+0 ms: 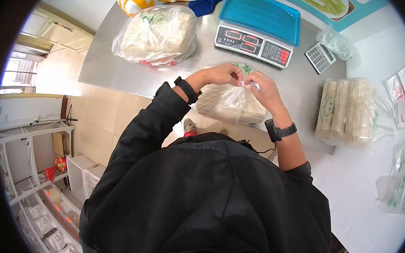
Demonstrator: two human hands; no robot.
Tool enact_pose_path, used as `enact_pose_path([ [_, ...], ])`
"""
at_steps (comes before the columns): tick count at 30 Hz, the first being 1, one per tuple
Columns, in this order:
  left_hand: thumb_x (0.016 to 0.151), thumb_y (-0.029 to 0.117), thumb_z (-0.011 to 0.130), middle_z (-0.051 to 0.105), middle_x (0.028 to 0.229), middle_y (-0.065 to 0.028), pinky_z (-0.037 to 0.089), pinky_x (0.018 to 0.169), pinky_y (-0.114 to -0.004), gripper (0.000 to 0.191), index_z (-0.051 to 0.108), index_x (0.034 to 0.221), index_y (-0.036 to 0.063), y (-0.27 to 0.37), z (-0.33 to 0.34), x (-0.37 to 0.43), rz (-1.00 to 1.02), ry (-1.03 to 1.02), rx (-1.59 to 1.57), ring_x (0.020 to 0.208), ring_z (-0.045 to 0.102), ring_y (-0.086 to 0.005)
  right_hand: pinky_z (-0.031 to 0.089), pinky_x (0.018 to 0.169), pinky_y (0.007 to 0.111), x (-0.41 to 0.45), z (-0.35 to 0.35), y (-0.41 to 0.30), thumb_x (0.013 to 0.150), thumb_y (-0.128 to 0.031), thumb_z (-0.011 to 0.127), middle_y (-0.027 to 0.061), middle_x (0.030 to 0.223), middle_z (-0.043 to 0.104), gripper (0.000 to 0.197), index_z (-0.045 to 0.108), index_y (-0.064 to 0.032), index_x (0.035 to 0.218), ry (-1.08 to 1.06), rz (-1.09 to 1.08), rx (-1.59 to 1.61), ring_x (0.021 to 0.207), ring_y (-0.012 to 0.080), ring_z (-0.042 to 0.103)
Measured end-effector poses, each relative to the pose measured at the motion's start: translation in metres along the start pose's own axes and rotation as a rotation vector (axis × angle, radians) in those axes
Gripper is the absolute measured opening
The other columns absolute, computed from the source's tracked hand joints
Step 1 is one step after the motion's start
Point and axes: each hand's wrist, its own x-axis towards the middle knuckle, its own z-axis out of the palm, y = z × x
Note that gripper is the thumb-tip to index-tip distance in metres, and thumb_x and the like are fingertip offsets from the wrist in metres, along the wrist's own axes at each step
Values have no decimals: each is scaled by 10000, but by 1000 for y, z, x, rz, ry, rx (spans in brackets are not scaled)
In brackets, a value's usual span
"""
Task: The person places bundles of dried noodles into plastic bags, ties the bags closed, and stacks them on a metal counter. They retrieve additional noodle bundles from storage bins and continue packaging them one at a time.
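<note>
A clear plastic bag of dried noodles [230, 105] lies at the table's front edge before me, its neck gathered at the top. My left hand [224, 74] pinches the gathered plastic from the left. From the right, my right hand [264, 89] grips the other side of the twisted neck, and a white end of plastic sticks out by its fingers. Both hands almost meet above the bag. Green print shows on the plastic behind them. A second bag of noodles [157, 35], knotted on top, sits at the back left.
On the steel table [105, 59] stands a price-computing scale [252, 47] with a blue tray [261, 14]. A calculator [320, 58] and a crumpled plastic bag [335, 42] lie to its right. Another noodle bag [346, 112] is at the right edge. Tape-wrapped bundles [135, 2] and a blue cloth [205, 4] lie behind.
</note>
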Motion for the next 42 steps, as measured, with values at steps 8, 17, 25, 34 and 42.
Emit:
enact_pose_path([
  [8,759,194,677,599,782,-52,448,692,-304,185,611,845,43,26,8,-4,-17,198,324,746,568,-180,495,688,366,-5,4,-4,747,2,608,95,825,636,105,615,-57,834,60,46,-31,777,290,624],
  [17,698,122,602,564,816,-51,431,718,-383,87,580,769,77,45,12,-9,434,378,1123,835,569,-251,516,715,344,-26,6,-1,804,-56,614,108,889,699,150,710,-71,918,131,107,-66,815,283,663],
  [25,695,104,606,554,840,-33,425,717,-359,113,585,805,90,20,4,-14,402,347,1261,865,553,-217,522,684,328,-75,13,2,806,-61,614,116,876,701,149,720,-64,912,78,284,-36,761,266,666],
  [34,761,94,591,613,870,-81,481,685,-381,144,573,899,57,12,11,-11,88,321,569,795,610,-275,420,601,211,-76,7,-3,872,-120,675,13,844,660,128,690,-27,959,383,544,561,646,58,507],
  [42,790,93,662,637,907,-90,495,717,-359,113,651,899,67,12,12,-17,206,229,596,816,620,-274,342,533,168,-76,7,-5,950,-158,591,-26,752,568,181,631,-33,1075,385,637,972,582,31,416],
])
